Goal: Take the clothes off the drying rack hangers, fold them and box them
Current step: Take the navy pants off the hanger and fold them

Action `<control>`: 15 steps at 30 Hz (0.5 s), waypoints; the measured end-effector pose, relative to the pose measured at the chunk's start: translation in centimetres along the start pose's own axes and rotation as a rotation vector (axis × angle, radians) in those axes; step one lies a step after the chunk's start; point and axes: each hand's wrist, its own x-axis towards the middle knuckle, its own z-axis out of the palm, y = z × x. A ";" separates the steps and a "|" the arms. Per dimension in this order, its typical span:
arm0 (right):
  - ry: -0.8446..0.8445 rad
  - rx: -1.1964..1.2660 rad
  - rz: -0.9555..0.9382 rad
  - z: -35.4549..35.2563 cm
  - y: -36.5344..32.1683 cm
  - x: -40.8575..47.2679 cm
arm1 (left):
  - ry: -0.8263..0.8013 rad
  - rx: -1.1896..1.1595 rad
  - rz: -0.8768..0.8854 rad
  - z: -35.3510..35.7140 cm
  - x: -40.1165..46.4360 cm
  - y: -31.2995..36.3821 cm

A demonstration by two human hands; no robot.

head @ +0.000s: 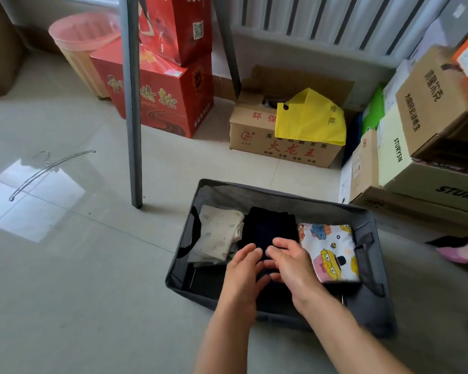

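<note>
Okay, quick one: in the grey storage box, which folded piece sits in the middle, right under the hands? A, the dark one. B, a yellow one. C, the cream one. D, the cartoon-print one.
A: the dark folded garment lies in the middle of the grey fabric box, between the cream garment and the cartoon-print garment.

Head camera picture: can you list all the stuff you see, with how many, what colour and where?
bin: 1, grey fabric, floor, centre
folded clothes: 3 in bin; cream left, black middle, cartoon print right
hanger: 1, wire, floor, left
rack legs: 2, grey, behind bin
red boxes: 2, stacked, back
basket: 1, pink, back left
brown box: 1, back centre
yellow bag: 1, on brown box
stacked boxes: several, right
left hand: over black clothes
right hand: over black clothes
</note>
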 end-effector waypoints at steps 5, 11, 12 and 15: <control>-0.023 0.050 -0.003 0.8 -4.3 -6.7 | 0.041 -0.149 0.050 0.1 -6.8 2.9; -0.046 0.000 -0.041 1.2 -9.8 -15.1 | 0.042 -0.215 0.106 0.7 -16.6 7.7; -0.051 -0.010 -0.046 1.2 -11.0 -16.6 | 0.042 -0.223 0.115 0.7 -18.3 8.6; -0.066 -0.026 -0.056 1.6 -14.8 -21.7 | 0.050 -0.252 0.137 0.7 -23.6 11.3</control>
